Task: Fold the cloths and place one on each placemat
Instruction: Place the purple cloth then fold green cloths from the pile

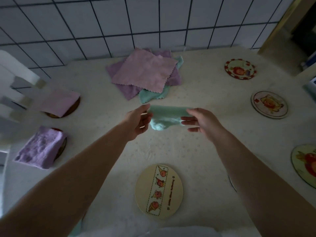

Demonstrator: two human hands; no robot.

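Note:
A teal cloth [165, 117] hangs above the middle of the table, stretched between both hands. My left hand [139, 120] pinches its left corner and my right hand [199, 121] pinches its right corner. Behind it lies a loose pile of cloths [145, 72], pink on top, purple and teal beneath. On the left, a folded pink cloth [59, 103] and a folded purple cloth [41, 147] each cover a round placemat. A bare oval placemat [159, 191] with fruit figures lies near me. Bare round placemats lie on the right: far [240, 69], middle [269, 105], near [305, 165].
A white patterned tablecloth [196, 151] covers the table. A white tiled wall [136, 23] runs along the back. A white chair [15, 86] stands at the left edge, and a doorway opens at the far right.

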